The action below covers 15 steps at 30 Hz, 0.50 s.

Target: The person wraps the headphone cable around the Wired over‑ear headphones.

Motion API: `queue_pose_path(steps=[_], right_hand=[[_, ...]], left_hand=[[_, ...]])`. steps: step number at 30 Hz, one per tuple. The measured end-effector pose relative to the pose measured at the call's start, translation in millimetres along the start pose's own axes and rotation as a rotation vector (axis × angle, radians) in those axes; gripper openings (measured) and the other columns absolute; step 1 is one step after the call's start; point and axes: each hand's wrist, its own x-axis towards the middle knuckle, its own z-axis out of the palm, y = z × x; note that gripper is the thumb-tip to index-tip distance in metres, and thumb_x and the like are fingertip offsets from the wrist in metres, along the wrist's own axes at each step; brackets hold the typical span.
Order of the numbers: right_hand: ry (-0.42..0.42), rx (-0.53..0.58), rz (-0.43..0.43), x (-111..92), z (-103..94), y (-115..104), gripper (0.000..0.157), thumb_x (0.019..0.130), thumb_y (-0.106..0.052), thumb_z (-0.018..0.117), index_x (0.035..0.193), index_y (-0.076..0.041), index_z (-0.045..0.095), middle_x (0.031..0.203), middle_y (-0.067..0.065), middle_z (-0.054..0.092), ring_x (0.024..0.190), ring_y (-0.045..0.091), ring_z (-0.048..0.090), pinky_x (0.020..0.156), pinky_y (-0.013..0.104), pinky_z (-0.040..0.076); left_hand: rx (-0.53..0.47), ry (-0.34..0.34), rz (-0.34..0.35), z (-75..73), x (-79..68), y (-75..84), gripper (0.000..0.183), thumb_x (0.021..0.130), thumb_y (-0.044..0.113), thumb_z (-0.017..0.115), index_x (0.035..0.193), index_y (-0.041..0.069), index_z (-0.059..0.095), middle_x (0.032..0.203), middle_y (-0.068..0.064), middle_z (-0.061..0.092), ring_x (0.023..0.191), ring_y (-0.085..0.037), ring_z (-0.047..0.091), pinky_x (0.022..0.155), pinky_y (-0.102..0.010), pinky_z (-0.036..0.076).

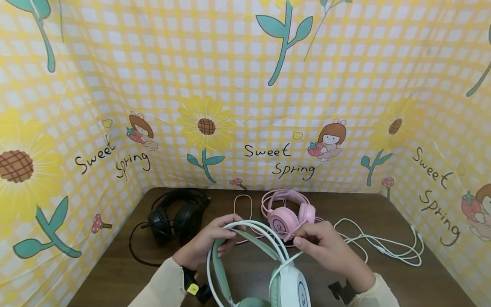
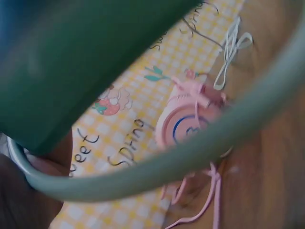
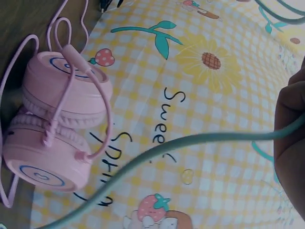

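White-and-green over-ear headphones (image 1: pixel 301 285) are held up over the near part of the table, headband uppermost and ear cups low. My left hand (image 1: pixel 211 238) grips the headband at its upper left, fingers around the white hoop and green pad. In the left wrist view the green pad (image 2: pixel 95 62) and pale hoop (image 2: pixel 143 176) loom large and blurred. My right hand (image 1: pixel 326 247) pinches the headphones' pale cable (image 1: pixel 287 261) between thumb and fingers, right of the headband. The right wrist view shows this cable (image 3: pixel 190 140) running out from the hand.
Behind the hands, pink headphones (image 1: pixel 283 221) sit with their pink cord around them. Black headphones (image 1: pixel 193 217) lie back left, their cord looping toward the front. A loosely coiled white cable (image 1: pixel 402 257) lies at the right. Yellow checked cloth (image 1: pixel 245 106) walls the brown table (image 1: pixel 115 277).
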Motion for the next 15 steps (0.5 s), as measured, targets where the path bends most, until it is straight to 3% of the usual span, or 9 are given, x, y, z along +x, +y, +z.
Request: queue_pose_path(steps=[4, 8, 15], right_hand=[[0.044, 0.057, -0.05, -1, -1.9, 11, 0.018, 0.093, -0.002, 0.061, 0.084, -0.016, 0.067, 0.068, -0.004, 0.059, 0.059, 0.005, 0.047, 0.05, 0.021, 0.042], [0.096, 0.093, -0.041, -4, 1.0, 25, 0.022, 0.098, -0.003, 0.053, 0.082, -0.013, 0.063, 0.06, 0.001, 0.047, 0.055, 0.009, 0.044, 0.049, 0.021, 0.04], [0.197, 0.2, 0.039, -10, 15.4, 45, 0.027, 0.095, 0.01, 0.048, 0.078, -0.004, 0.063, 0.064, 0.001, 0.054, 0.059, 0.007, 0.049, 0.049, 0.027, 0.042]], left_hand=[[-0.195, -0.058, 0.035, 0.0, 1.5, -7.8, 0.026, 0.097, 0.003, 0.036, 0.113, 0.006, 0.056, 0.082, 0.0, 0.047, 0.05, -0.005, 0.034, 0.044, -0.017, 0.034], [-0.337, -0.077, 0.081, 1.6, 3.6, -14.8, 0.03, 0.098, 0.004, 0.031, 0.115, 0.006, 0.056, 0.088, -0.002, 0.044, 0.051, -0.006, 0.031, 0.046, -0.014, 0.037], [-0.492, 0.028, 0.134, 9.1, 7.4, -20.4, 0.03, 0.101, 0.008, 0.025, 0.112, 0.009, 0.052, 0.087, -0.002, 0.041, 0.051, -0.008, 0.027, 0.047, -0.015, 0.037]])
